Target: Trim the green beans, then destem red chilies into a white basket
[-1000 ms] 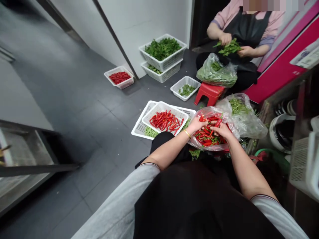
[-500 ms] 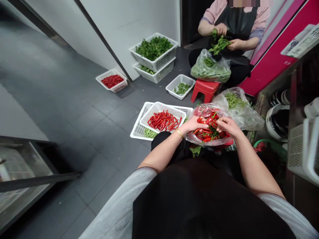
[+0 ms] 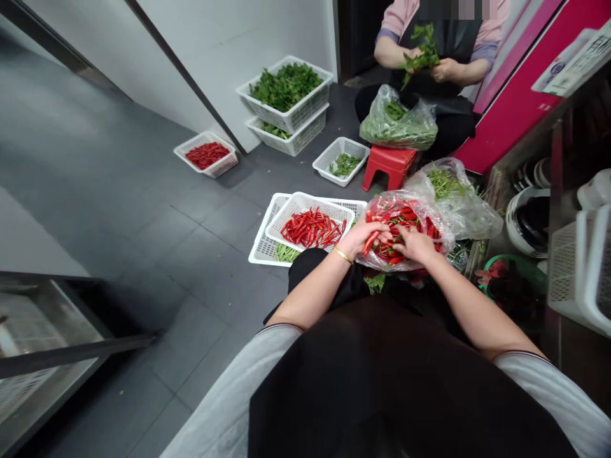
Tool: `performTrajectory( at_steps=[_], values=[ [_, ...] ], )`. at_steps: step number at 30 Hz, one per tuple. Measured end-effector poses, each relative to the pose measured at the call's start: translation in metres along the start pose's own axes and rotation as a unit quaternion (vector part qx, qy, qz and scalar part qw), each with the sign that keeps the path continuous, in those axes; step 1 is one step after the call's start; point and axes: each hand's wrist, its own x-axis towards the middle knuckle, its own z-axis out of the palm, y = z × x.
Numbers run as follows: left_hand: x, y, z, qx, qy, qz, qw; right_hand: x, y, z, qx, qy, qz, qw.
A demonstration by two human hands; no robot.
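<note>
Head view: resting both hands in an open clear plastic bag (image 3: 447,238) heaped with red chillies (image 3: 408,213). Gripping a few bunched chillies (image 3: 370,243) in left hand (image 3: 359,239), fingers and thumb closed round them, at the bag's left side. Wearing gold bangle (image 3: 342,256) on that wrist. Touching the heap with bent, slightly spread fingers of right hand (image 3: 417,245); cannot tell if pinching a chilli there.

Position: heap right under the right fingertips, running between both hands and past them to the bag's far side. Look: bright red, glossy, slim and tapered, some with thin green stems, tangled in all directions. Partly veiled by plastic near the rim. In left hand, angled down toward the near left.

Left of the bag: more red chillies, loosely spread in a white perforated basket (image 3: 272,230). Set on a larger, shallower white tray (image 3: 260,249), with green strips (image 3: 286,253) showing at its near side; cannot tell what kind. Farther left, by the wall on the floor: another white basket (image 3: 180,151) of red chillies. Just beyond the bag, to the right: second clear bag (image 3: 482,222) with green stems. Beyond: red stool (image 3: 389,166) under bagged greens (image 3: 398,130), in front of co-worker (image 3: 449,48) with leafy sprigs (image 3: 422,57) in hand.
</note>
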Motion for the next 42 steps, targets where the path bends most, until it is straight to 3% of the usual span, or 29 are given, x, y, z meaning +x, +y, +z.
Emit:
performTrajectory(
  at_steps=[2, 3, 5, 7, 9, 11, 13, 15, 18, 20, 22, 24, 28, 30, 34, 38, 42],
  values=[
    [0.000, 0.002, -0.013, -0.036, 0.006, 0.003, 0.999, 0.002, -0.005, 0.011, -0.047, -0.085, -0.051, 0.994],
    [0.001, 0.002, -0.019, -0.045, 0.008, 0.002, 0.999, 0.004, -0.006, 0.014, -0.047, -0.094, -0.062, 0.993],
    [0.003, -0.001, -0.025, -0.045, 0.014, 0.006, 0.999, 0.012, -0.005, 0.013, 0.000, -0.054, -0.063, 0.997],
    [0.009, -0.008, -0.022, -0.037, 0.011, 0.033, 0.999, 0.020, 0.000, 0.002, 0.124, 0.008, -0.065, 0.990],
    [0.018, -0.015, -0.013, -0.037, -0.013, 0.078, 0.996, 0.026, 0.004, -0.014, 0.269, 0.051, -0.075, 0.959],
    [0.028, -0.022, 0.000, -0.049, -0.039, 0.116, 0.991, 0.028, 0.002, -0.029, 0.329, 0.099, -0.073, 0.936],
    [0.037, -0.025, 0.012, -0.050, -0.030, 0.124, 0.991, 0.026, -0.004, -0.038, 0.254, 0.147, -0.059, 0.954],
    [0.043, -0.026, 0.019, -0.026, 0.027, 0.098, 0.994, 0.022, -0.010, -0.039, 0.100, 0.139, -0.043, 0.984],
    [0.044, -0.023, 0.014, 0.016, 0.119, 0.062, 0.991, 0.010, -0.005, -0.025, -0.077, 0.039, -0.033, 0.996],
    [0.040, -0.018, 0.004, 0.017, 0.140, 0.056, 0.988, 0.001, 0.007, -0.010, -0.126, -0.052, -0.067, 0.988],
    [0.034, -0.015, -0.006, -0.004, 0.137, 0.045, 0.990, -0.005, 0.021, 0.003, -0.150, -0.138, -0.117, 0.972],
    [0.029, -0.014, -0.012, -0.030, 0.123, 0.031, 0.991, -0.005, 0.031, 0.009, -0.160, -0.172, -0.126, 0.964],
    [0.025, -0.015, -0.016, -0.044, 0.105, 0.010, 0.993, 0.004, 0.035, -0.004, -0.163, -0.093, -0.040, 0.981],
    [0.024, -0.015, -0.017, -0.046, 0.111, 0.003, 0.993, 0.008, 0.030, -0.012, -0.167, -0.072, -0.039, 0.983],
    [0.021, -0.014, -0.021, -0.018, 0.113, 0.032, 0.993, 0.007, 0.022, -0.008, -0.158, -0.099, -0.088, 0.979],
    [0.018, -0.019, -0.020, 0.072, 0.078, 0.061, 0.993, 0.007, 0.033, 0.005, -0.167, -0.150, -0.112, 0.968],
    [0.026, -0.023, -0.009, 0.125, 0.036, 0.102, 0.986, 0.013, 0.043, -0.009, -0.146, -0.150, -0.157, 0.965]
  ],
)
